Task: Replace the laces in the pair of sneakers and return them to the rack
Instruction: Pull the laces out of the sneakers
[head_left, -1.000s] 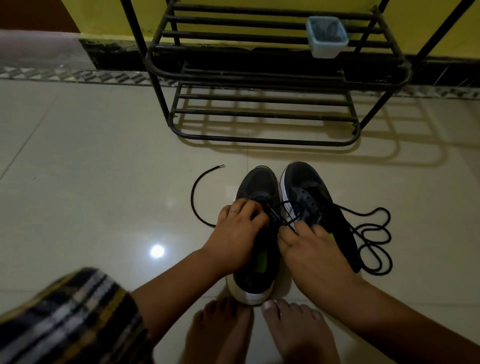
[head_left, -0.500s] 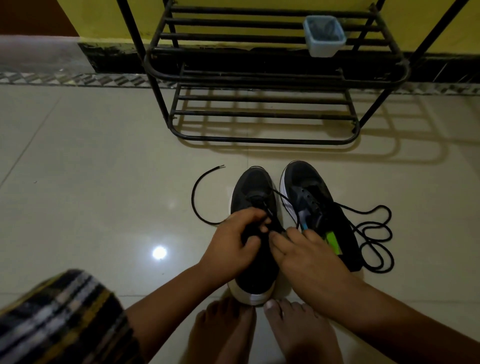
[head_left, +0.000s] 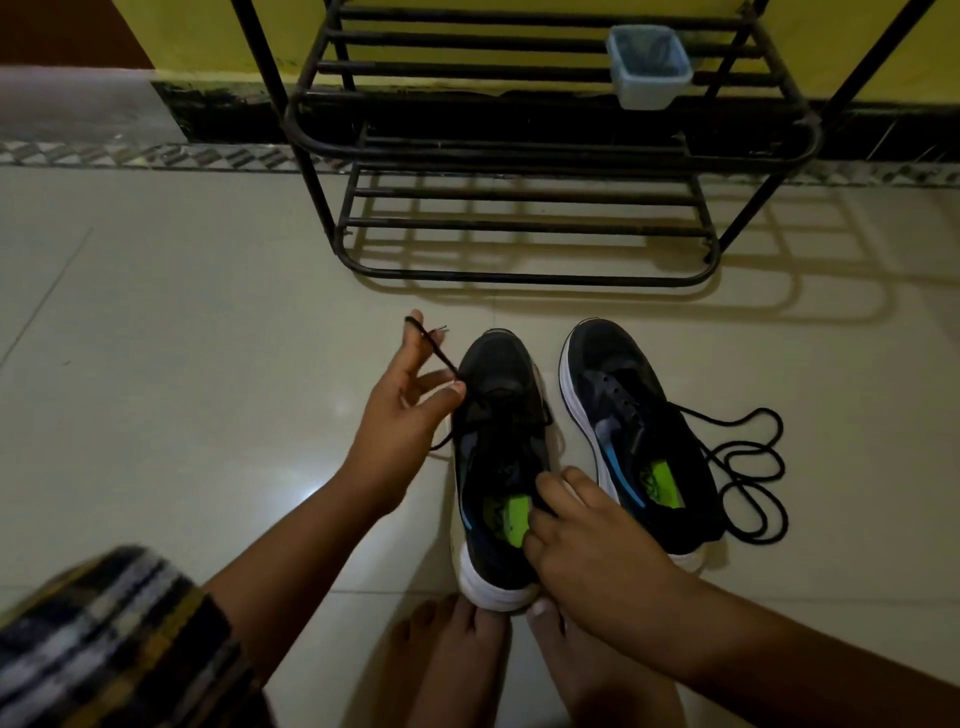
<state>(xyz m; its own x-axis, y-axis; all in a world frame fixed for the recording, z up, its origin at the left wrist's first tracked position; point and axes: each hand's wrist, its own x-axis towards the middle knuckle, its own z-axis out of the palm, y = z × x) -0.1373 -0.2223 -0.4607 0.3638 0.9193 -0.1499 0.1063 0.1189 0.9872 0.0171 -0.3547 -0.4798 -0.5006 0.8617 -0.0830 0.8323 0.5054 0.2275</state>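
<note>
While two bare feet (head_left: 498, 670) sit at the bottom edge at 6 o'clock, toes touching the heel of the left sneaker (head_left: 498, 467), a plaid sleeve (head_left: 104, 644) blurs the 7 o'clock corner. Right hand (head_left: 597, 540) is curled over that sneaker's collar, fingers hooked into the opening right by the green insole tag. Left hand (head_left: 410, 410) is lifted off to the 9 o'clock side of the shoe, pinching a black lace (head_left: 441, 358) between thumb and fingertips, with the other fingers spread loose; the lace runs up across the fingers, and its tip pokes out past them. Just beside, toward 3 o'clock, the right sneaker (head_left: 639, 441) stands on the floor (head_left: 182, 364) on its own, toe pointing to 12 o'clock. Its lace (head_left: 748, 467) trails out of the eyelets and lies in loose loops on the tiles further toward 3. Farther out at 12 o'clock is the black metal rack (head_left: 519, 228) against the yellow wall, with a small pale blue tub (head_left: 649, 67) on an upper shelf.
</note>
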